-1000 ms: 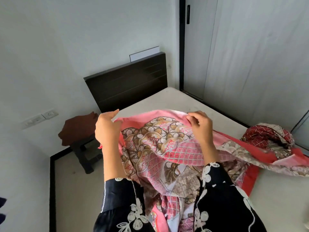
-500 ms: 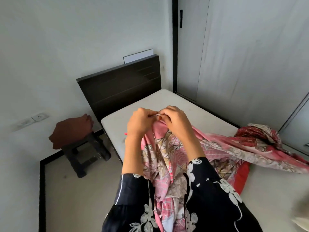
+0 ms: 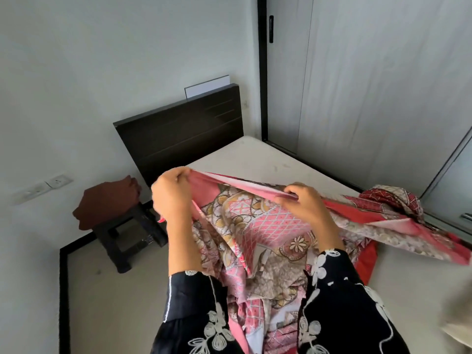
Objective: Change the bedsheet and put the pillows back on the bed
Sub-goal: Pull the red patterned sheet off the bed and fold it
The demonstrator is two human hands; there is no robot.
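A pink and red patterned bedsheet (image 3: 265, 226) hangs between my hands over the bare white mattress (image 3: 245, 159). My left hand (image 3: 171, 198) grips the sheet's pink hem at the left. My right hand (image 3: 306, 205) pinches the same hem further right, about a forearm's length away. The rest of the sheet trails right across the mattress and bunches into a heap (image 3: 390, 200) near the far side. More cloth hangs down in front of my body. No pillows are in view.
A dark wooden headboard (image 3: 184, 139) stands against the white wall. A black stool (image 3: 127, 231) with a brown cloth (image 3: 107, 200) on it sits on the floor left of the bed. Sliding wardrobe doors (image 3: 370, 85) line the bed's far side.
My hands came together at the hem half a second ago and have now spread apart again, stretching the pink edge taut between them.
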